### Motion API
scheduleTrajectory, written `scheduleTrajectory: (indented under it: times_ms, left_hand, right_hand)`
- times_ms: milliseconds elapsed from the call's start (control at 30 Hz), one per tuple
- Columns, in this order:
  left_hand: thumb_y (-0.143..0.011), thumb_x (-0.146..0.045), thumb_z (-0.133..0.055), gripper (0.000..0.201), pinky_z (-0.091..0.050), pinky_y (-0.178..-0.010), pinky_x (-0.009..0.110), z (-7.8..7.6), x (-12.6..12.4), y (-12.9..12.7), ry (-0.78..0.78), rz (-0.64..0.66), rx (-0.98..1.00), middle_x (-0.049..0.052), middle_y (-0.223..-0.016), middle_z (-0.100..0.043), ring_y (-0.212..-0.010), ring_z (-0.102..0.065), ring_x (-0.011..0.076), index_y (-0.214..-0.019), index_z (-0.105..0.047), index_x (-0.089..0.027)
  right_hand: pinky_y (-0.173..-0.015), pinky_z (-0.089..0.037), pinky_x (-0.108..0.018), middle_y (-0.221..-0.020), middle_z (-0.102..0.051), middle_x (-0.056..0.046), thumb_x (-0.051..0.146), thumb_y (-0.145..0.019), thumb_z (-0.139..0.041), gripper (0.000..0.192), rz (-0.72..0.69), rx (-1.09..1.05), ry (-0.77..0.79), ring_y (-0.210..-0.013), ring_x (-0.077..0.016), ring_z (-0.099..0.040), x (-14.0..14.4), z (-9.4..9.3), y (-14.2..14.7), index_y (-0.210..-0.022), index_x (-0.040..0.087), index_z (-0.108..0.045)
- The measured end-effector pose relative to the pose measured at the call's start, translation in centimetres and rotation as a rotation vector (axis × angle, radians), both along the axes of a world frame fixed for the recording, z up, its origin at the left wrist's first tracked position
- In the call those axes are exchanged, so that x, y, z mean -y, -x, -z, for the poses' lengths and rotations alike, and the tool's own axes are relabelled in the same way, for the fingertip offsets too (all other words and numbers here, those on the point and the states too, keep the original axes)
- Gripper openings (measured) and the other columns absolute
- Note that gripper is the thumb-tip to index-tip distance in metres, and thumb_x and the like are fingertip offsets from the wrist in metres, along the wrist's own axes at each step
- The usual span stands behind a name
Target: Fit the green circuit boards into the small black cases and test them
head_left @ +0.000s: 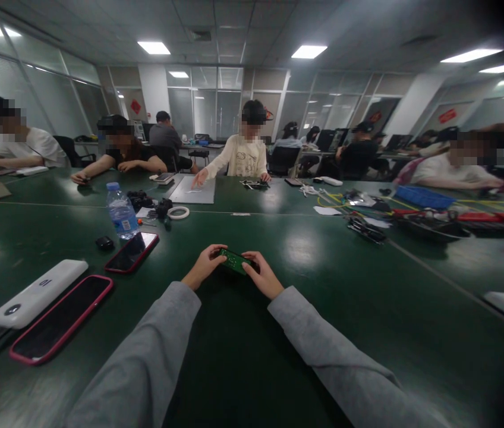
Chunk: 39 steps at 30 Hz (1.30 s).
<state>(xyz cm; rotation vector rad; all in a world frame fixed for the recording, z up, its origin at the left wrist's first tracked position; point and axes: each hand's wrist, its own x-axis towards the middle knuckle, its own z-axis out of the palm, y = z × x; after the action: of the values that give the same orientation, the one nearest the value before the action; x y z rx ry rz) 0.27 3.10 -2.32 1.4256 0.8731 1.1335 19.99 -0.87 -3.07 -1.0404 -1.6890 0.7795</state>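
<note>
A small green circuit board [233,261] is held just above the green table [252,351], in front of me. My left hand [205,266] pinches its left end, with the thumb on the face toward me. At the right end, my right hand [263,274] grips it the same way. Pale component marks show on the board's face, but they are too small to make out. Grey sleeves cover both my forearms.
Left of me lie two red-edged phones [62,321] [132,252], a white power bank [38,294] with a cable, and a water bottle [122,213]. A tape roll [178,213] sits farther back. Cables and a blue tray [425,197] lie at right. Several people sit around the table.
</note>
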Motion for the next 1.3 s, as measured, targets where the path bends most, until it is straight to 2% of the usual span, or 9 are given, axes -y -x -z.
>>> scheduleTrajectory:
  times_ms: [133,267,400,467,567,800,900,1033,1300]
  left_hand:
    - [-0.068,-0.019,-0.067,0.042,-0.04,-0.095,0.038,-0.1,0.1,-0.4,0.013,-0.026,0.065,0.01,-0.112,-0.06,-0.104,-0.055,0.0211,-0.108,-0.059,-0.015]
    - [-0.065,-0.017,-0.071,0.053,-0.037,-0.099,0.036,-0.3,0.7,-1.4,0.228,-0.115,0.283,0.012,-0.121,-0.055,-0.112,-0.052,0.0201,-0.114,-0.051,-0.017]
    - [-0.076,-0.039,-0.063,0.038,-0.04,-0.096,0.034,-0.8,1.9,-2.7,0.49,0.096,0.492,0.013,-0.117,-0.057,-0.107,-0.056,0.0204,-0.105,-0.053,-0.017]
    - [-0.077,-0.054,-0.056,0.045,-0.042,-0.093,0.034,-1.1,2.5,-3.3,0.575,0.166,0.515,0.013,-0.112,-0.059,-0.105,-0.057,0.0207,-0.102,-0.053,-0.017]
    - [-0.075,-0.07,-0.042,0.06,-0.045,-0.087,0.034,-1.6,3.1,-3.7,0.618,0.25,0.516,0.011,-0.105,-0.062,-0.102,-0.058,0.0216,-0.102,-0.055,-0.017]
    - [-0.066,-0.084,-0.023,0.088,-0.046,-0.088,0.036,-1.8,3.3,-2.6,0.57,0.247,0.522,0.014,-0.1,-0.063,-0.102,-0.057,0.0256,-0.103,-0.06,-0.013]
    - [-0.064,-0.086,-0.02,0.094,-0.045,-0.089,0.041,-1.1,2.7,-2.3,0.527,0.237,0.503,0.015,-0.101,-0.063,-0.103,-0.056,0.0282,-0.106,-0.06,-0.013]
    - [-0.067,-0.084,-0.022,0.086,-0.045,-0.088,0.043,-0.6,2.1,-2.0,0.489,0.164,0.569,0.011,-0.112,-0.062,-0.104,-0.057,0.0267,-0.117,-0.053,-0.021]
    - [-0.069,-0.082,-0.023,0.086,-0.043,-0.092,0.043,-1.1,2.0,-2.7,0.487,0.143,0.536,0.011,-0.115,-0.061,-0.105,-0.057,0.0258,-0.125,-0.048,-0.022]
  right_hand:
    - [-0.088,-0.047,-0.036,-0.101,-0.057,-0.007,0.035,-0.083,-0.052,0.029,0.097,0.046,-0.076,-0.098,-0.0168,-0.056,0.3,0.0,0.4,-0.105,0.019,-0.046]
    - [-0.086,-0.047,-0.039,-0.099,-0.054,-0.008,0.03,-0.082,-0.052,0.027,0.302,0.181,-0.223,-0.094,-0.0192,-0.055,0.5,-0.4,0.3,-0.105,0.017,-0.045]
    - [-0.089,-0.044,-0.043,-0.104,-0.05,-0.012,0.026,-0.083,-0.049,0.025,0.469,0.308,-0.444,-0.101,-0.0227,-0.049,0.9,-1.2,0.0,-0.106,0.016,-0.044]
    - [-0.092,-0.042,-0.044,-0.11,-0.048,-0.013,0.022,-0.083,-0.048,0.025,0.439,0.374,-0.532,-0.108,-0.0237,-0.046,1.3,-1.6,0.3,-0.107,0.017,-0.043]
    - [-0.095,-0.04,-0.045,-0.121,-0.045,-0.013,0.015,-0.082,-0.048,0.03,0.277,0.543,-0.591,-0.114,-0.0249,-0.042,2.2,-1.8,1.4,-0.111,0.018,-0.043]
    - [-0.098,-0.037,-0.048,-0.131,-0.04,-0.011,0.009,-0.073,-0.054,0.055,0.111,0.747,-0.567,-0.122,-0.029,-0.035,3.3,-1.8,3.5,-0.125,0.019,-0.041]
    - [-0.1,-0.035,-0.047,-0.133,-0.038,-0.01,0.015,-0.074,-0.057,0.059,0.071,0.762,-0.539,-0.123,-0.0279,-0.034,3.4,-2.1,3.4,-0.13,0.021,-0.038]
    - [-0.102,-0.033,-0.047,-0.135,-0.035,-0.011,0.036,-0.077,-0.061,0.066,0.018,0.728,-0.534,-0.126,-0.0271,-0.032,3.6,-2.1,3.3,-0.134,0.022,-0.032]
    - [-0.101,-0.035,-0.048,-0.13,-0.036,-0.015,0.053,-0.073,-0.063,0.08,0.133,0.541,-0.447,-0.123,-0.0288,-0.034,3.2,-1.8,2.9,-0.135,0.017,-0.027]
